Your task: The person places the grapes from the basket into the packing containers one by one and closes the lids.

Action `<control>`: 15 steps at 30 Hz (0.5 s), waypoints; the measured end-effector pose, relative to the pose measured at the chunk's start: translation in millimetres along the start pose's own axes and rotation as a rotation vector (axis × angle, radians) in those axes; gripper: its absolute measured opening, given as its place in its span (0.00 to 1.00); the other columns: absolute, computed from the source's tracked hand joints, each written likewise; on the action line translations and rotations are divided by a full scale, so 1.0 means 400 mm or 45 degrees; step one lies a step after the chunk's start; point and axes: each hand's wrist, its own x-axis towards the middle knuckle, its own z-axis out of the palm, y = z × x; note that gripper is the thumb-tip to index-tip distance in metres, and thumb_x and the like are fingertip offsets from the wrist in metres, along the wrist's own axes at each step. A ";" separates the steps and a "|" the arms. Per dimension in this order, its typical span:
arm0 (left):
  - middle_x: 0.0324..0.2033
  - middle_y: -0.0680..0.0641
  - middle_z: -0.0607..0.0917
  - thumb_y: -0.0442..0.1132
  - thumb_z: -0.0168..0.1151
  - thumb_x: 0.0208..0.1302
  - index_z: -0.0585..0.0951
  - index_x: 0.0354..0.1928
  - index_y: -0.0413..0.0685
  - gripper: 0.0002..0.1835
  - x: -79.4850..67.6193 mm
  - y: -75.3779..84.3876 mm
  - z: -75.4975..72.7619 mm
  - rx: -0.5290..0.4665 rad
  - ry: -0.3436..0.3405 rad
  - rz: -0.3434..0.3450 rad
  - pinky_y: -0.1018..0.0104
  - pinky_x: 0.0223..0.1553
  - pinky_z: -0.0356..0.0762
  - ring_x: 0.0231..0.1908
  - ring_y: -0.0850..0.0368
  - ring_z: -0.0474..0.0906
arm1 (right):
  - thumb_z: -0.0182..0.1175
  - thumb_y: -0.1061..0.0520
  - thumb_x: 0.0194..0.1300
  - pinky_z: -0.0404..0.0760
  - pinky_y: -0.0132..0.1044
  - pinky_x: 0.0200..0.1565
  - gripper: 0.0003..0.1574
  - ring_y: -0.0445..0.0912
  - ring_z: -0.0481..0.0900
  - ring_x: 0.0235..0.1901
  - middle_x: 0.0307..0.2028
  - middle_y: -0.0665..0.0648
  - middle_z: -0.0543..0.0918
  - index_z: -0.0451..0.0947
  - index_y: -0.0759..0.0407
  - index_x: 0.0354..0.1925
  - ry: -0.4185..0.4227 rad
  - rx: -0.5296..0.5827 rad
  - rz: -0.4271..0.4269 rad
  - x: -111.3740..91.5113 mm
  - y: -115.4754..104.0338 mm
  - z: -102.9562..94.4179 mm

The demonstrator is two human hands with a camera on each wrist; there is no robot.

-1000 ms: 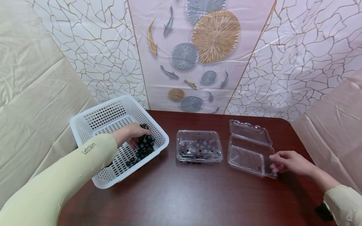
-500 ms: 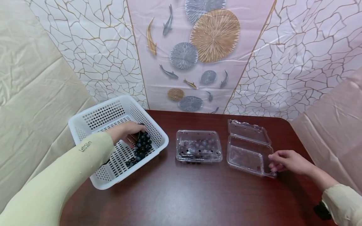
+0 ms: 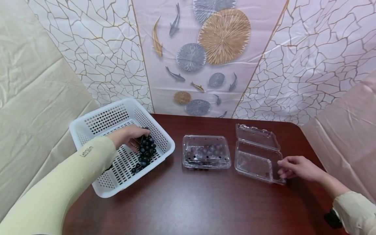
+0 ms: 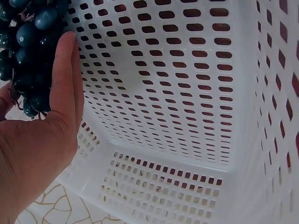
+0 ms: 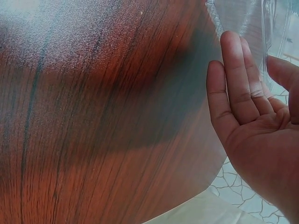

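In the head view my left hand [image 3: 131, 135] is inside the white plastic basket [image 3: 168, 145] at the left, holding the top of a bunch of dark grapes [image 3: 147, 148]. The bunch hangs along the basket's right side, and its lower end is close over the basket floor. In the left wrist view, thumb and fingers lie on either side of the grapes [image 4: 30, 56]. At the right, my right hand [image 3: 299, 168] pinches the right edge of an opened clear plastic clamshell [image 3: 254, 161]. The right wrist view shows the outer fingers [image 5: 237, 79] nearly straight beside its wall.
A closed clear clamshell [image 3: 207, 151] with dark grapes inside stands between the basket and the opened one. Everything rests on a dark red-brown table [image 3: 188, 199]. A patterned cloth wall [image 3: 191, 58] rises behind the table.
My left hand has shifted slightly left and drawn the bunch of grapes with it, so more of the bunch shows below the fingers. The right hand stays at the opened clamshell's edge.
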 end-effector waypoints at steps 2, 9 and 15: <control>0.47 0.34 0.83 0.46 0.54 0.75 0.72 0.65 0.32 0.27 0.001 -0.005 -0.005 -0.010 -0.006 0.021 0.48 0.43 0.92 0.42 0.41 0.86 | 0.51 0.58 0.86 0.92 0.42 0.41 0.21 0.45 0.91 0.34 0.38 0.65 0.90 0.76 0.80 0.49 0.001 -0.004 0.001 0.002 -0.001 0.002; 0.70 0.27 0.69 0.43 0.53 0.77 0.58 0.79 0.34 0.36 -0.005 -0.011 -0.033 -0.101 -0.046 0.146 0.43 0.52 0.90 0.53 0.36 0.84 | 0.51 0.58 0.86 0.92 0.42 0.41 0.21 0.44 0.91 0.34 0.38 0.65 0.90 0.76 0.80 0.48 0.005 -0.018 0.002 0.004 -0.008 0.005; 0.65 0.31 0.70 0.41 0.54 0.76 0.67 0.67 0.34 0.25 -0.011 -0.013 -0.043 -0.133 -0.017 0.237 0.43 0.53 0.89 0.50 0.38 0.84 | 0.51 0.59 0.86 0.92 0.42 0.41 0.21 0.44 0.91 0.34 0.38 0.66 0.90 0.76 0.80 0.48 -0.003 -0.022 -0.001 0.007 -0.008 0.006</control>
